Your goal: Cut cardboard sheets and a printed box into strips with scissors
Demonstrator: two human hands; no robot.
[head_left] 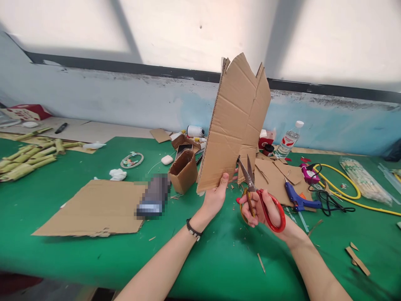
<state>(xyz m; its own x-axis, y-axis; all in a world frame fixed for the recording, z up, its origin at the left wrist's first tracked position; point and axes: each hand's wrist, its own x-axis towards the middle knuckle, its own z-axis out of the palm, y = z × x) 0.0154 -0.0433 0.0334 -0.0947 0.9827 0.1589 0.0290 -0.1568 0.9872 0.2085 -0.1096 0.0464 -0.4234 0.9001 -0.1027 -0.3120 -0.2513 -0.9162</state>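
Note:
My left hand point(216, 195) grips a large piece of cardboard point(234, 121) by its lower edge, thumb in front and fingers partly hidden behind. The sheet stands upright above the table, its top edge cut jagged, with a slit low on its right side. In my right hand point(260, 209) is a pair of scissors point(250, 179) with a red loop and a yellowish one. Its blades are parted and point up at the slit; whether they touch the cardboard I cannot tell. Behind my left hand stands a small open cardboard box point(184, 171).
A flat cardboard sheet point(94, 205) lies left on the green table point(103, 263), beside a blurred-out dark object point(154, 196). Rightward are a blue glue gun point(299, 198), a yellow hose point(347, 173), a water bottle point(288, 140) and cardboard scraps point(357, 260). Cut stalks point(31, 156) lie far left.

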